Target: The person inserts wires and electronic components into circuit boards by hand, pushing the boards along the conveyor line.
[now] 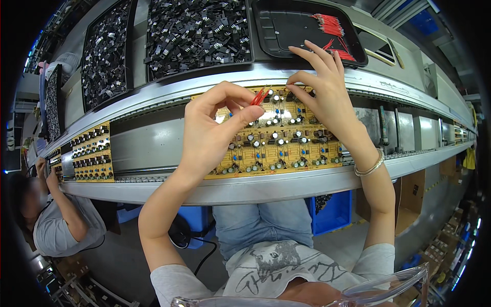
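My left hand [210, 123] is over the left part of a yellow circuit board panel [266, 130], pinching a small bundle of red wires [259, 97] between thumb and fingers. Blue, black and silver-topped components cover the panel. At its far edge, my right hand [328, 92] has thumb and index fingertip close together in a pinch, the other fingers stretched out. Whatever lies between those fingertips is too small to make out. Beyond the right hand stands a black tray [289, 38] with more red wires [329, 24] in its right side.
The panel rests on a conveyor with metal rails [245, 192]. Trays of black pronged parts [199, 36] stand along the far side. More board panels [92, 153] sit to the left, near a co-worker [69, 220]. A blue bin [332, 215] is below the near rail.
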